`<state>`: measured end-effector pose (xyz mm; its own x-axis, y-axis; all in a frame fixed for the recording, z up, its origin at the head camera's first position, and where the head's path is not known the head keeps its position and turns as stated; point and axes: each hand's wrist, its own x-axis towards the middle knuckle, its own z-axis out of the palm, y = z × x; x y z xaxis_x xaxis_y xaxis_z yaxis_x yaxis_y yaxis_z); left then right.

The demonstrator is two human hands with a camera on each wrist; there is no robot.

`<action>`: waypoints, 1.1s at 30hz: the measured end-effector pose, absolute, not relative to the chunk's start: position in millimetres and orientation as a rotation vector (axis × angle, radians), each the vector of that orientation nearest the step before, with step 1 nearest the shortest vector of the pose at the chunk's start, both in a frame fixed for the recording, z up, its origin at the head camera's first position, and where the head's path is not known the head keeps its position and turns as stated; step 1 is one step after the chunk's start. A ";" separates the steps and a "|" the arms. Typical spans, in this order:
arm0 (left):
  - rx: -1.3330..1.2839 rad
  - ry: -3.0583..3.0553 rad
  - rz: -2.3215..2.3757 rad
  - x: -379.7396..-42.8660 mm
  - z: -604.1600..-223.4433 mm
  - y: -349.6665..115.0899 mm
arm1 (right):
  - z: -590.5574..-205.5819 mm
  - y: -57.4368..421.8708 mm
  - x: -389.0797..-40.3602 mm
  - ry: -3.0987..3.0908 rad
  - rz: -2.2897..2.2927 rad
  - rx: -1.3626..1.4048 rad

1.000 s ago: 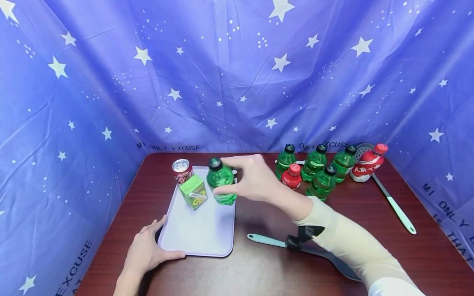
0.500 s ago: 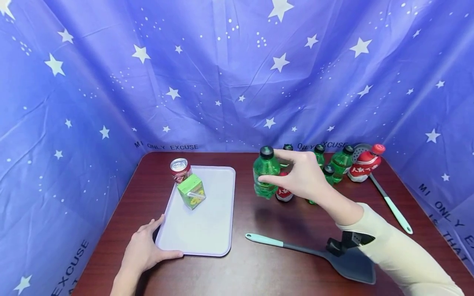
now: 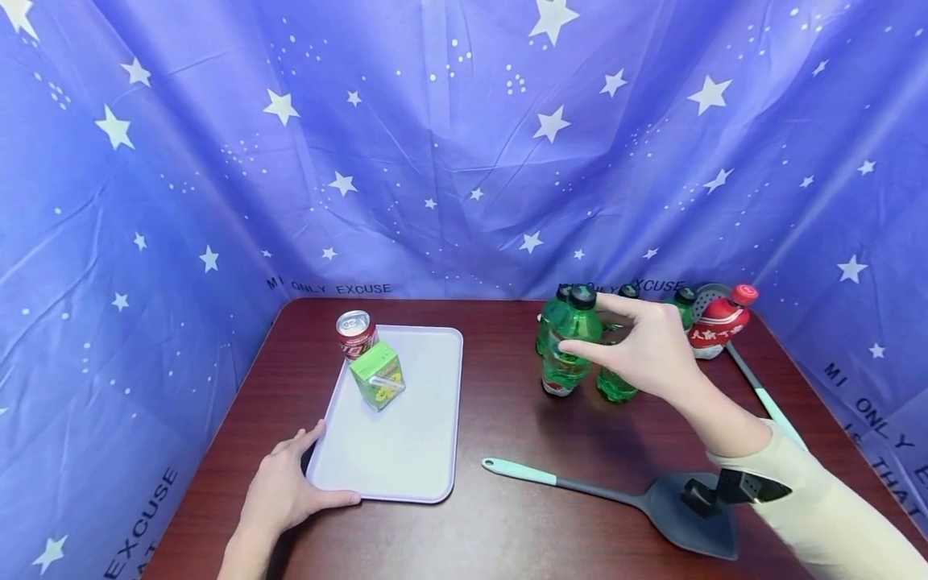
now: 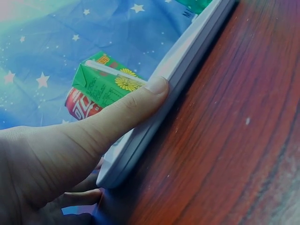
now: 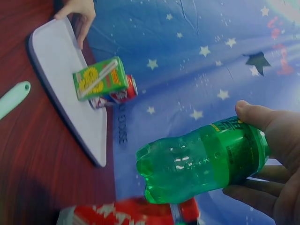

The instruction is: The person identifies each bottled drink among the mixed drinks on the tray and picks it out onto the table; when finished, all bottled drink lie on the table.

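My right hand [image 3: 656,346] holds a green soda bottle [image 3: 569,342] near its black cap, upright and raised over the right half of the table. Behind it, a small red-labelled bottle [image 3: 557,388] is mostly hidden; the right wrist view shows more of its red label. My left hand [image 3: 279,483] holds the near left corner of a pale lilac tray [image 3: 391,463], thumb along the front rim and fingers on the left side. On the tray stands a green juice box [image 3: 379,379] with a straw, beside a red soda can [image 3: 355,334] at the far left corner.
Several more green bottles [image 3: 616,385] stand around the raised one. A larger red bottle [image 3: 718,324] and a slotted utensil [image 3: 779,419] are at the far right. A dark turner [image 3: 652,503] with a mint handle lies in front. Starry curtains [image 3: 471,161] hang behind.
My right hand has carried the green bottle rightward, from above the tray to the bottles on the right. The left hand stays at the tray's corner.
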<state>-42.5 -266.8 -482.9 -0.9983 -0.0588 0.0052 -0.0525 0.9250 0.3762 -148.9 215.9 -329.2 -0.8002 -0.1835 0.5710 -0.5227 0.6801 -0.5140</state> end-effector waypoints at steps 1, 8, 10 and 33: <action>0.089 -3.068 -0.602 -42.7 -482.8 -266.5 | -329.7 219.7 -148.2 -2.400 0.943 0.527; 0.102 -3.068 -0.607 -41.9 -481.8 -266.6 | -329.3 245.8 -140.3 -2.380 0.959 0.379; 0.098 -3.063 -0.604 -42.0 -481.3 -267.1 | -328.6 252.9 -138.3 -2.371 0.949 0.357; 0.129 -3.098 -0.600 -42.7 -481.5 -267.1 | -334.3 321.8 -109.0 -2.486 0.874 -0.006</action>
